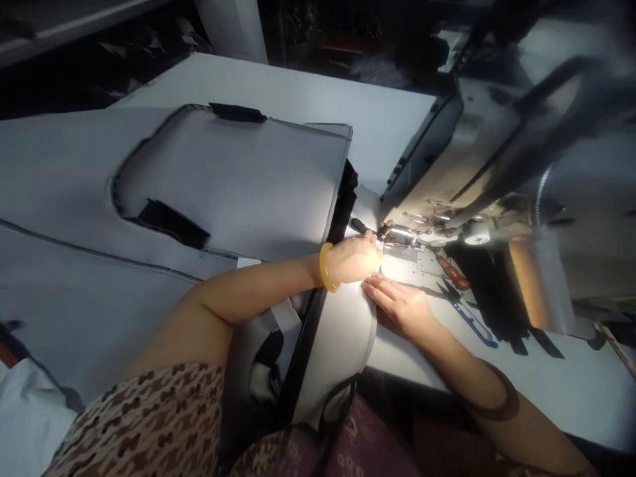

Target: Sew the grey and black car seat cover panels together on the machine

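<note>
Left hand: palm down, fingers bent and close together, set on a pale panel beside the metal foot of the sewing machine. Right hand: nearer my body, fingers drawn together, tips on the panel's edge, just beside the left. Whether either hand pinches the cloth I cannot tell. The panel runs from under my hands toward my lap, a dark strip along its left side.

Yellow bangle on my left wrist; dark band round my right forearm. Lamp glow falls on the hands and foot.

Right of the foot: a red-handled tool, blue-handled snips, black strips behind them. The machine's upper body is blurred; I cannot read any marking on it.

Left: a large grey piece, rounded at its far-left end, black tabs on two edges, lying on the white tabletop. Patterned sleeve on my left arm, white cloth beyond it. Purple cloth at my lap carries pale printed figures.
</note>
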`<state>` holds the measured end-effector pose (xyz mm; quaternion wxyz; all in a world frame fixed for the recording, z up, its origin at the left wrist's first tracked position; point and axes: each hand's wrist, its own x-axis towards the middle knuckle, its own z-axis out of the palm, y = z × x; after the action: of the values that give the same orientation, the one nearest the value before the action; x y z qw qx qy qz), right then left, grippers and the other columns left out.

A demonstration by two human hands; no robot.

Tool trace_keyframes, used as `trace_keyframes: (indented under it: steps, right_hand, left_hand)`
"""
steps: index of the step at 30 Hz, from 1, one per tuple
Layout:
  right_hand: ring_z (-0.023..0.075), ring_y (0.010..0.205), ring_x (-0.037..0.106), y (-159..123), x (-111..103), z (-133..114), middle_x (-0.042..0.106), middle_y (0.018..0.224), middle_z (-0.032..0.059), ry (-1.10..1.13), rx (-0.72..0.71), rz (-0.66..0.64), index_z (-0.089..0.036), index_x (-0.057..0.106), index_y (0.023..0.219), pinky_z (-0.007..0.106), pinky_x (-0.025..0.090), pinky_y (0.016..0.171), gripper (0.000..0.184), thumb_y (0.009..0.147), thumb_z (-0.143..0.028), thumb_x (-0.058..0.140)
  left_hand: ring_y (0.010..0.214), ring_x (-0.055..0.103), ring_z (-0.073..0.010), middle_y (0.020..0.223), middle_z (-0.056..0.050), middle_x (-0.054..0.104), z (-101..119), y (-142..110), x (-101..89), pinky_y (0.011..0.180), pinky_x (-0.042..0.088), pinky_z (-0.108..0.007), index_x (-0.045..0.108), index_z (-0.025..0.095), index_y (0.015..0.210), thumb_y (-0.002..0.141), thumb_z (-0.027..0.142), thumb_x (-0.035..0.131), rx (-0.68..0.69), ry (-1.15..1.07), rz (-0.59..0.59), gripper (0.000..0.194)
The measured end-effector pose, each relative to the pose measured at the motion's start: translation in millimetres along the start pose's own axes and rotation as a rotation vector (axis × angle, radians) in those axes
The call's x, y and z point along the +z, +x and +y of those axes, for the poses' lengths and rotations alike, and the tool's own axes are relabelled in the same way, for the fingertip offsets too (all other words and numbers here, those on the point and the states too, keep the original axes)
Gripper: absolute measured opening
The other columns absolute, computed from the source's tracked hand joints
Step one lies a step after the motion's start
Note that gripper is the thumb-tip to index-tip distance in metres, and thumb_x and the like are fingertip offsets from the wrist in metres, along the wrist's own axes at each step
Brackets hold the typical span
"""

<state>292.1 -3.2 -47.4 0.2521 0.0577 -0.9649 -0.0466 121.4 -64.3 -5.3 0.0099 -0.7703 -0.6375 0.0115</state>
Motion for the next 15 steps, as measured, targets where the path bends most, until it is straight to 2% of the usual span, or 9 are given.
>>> trace_keyframes:
  steps: [3,8,12,15]
  right_hand:
    - [0.0183,0.097,0.065,1.5,0.9,0.4,0.07,0.099,0.0076,-0.031,-0.026,0.032,-0.014,0.066,0.099,0.027,0.057,0.081,0.026,0.081,-0.007,0.048]
    - [0.0188,0.096,0.066,3.4,3.3,-2.3,0.07,0.101,0.0058,-0.104,-0.041,0.04,-0.019,0.065,0.099,0.027,0.058,0.075,0.029,0.082,-0.009,0.044]
    - [0.0185,0.095,0.066,3.6,6.5,-4.2,0.07,0.102,0.006,-0.133,-0.025,0.038,-0.018,0.065,0.099,0.026,0.057,0.073,0.028,0.085,-0.012,0.043]
    - [0.0192,0.092,0.066,3.3,7.7,-6.5,0.07,0.101,0.0079,-0.13,0.009,-0.009,-0.015,0.066,0.098,0.026,0.056,0.07,0.028,0.087,-0.015,0.041]
  left_hand:
    - [0.107,0.056,-0.025,0.115,-0.02,0.059,3.5,-1.5,-5.8,0.08,0.049,-0.031,0.059,0.004,0.111,0.089,0.008,0.032,-0.04,0.016,-0.019,0.035]
    - [0.101,0.059,-0.0246,0.108,-0.019,0.062,7.4,-11.9,-13.3,0.075,0.05,-0.031,0.062,0.005,0.105,0.087,0.006,0.034,-0.101,0.026,0.003,0.033]
    - [0.097,0.061,-0.0248,0.104,-0.016,0.064,-2.7,-34.6,-15.1,0.094,0.044,-0.043,0.065,0.007,0.096,0.084,0.008,0.043,-0.086,0.045,0.033,0.025]
    - [0.104,0.058,-0.0253,0.106,-0.012,0.065,-15.9,-52.9,-14.6,0.102,0.035,-0.052,0.064,0.011,0.098,0.083,0.007,0.044,-0.028,0.021,0.057,0.026]
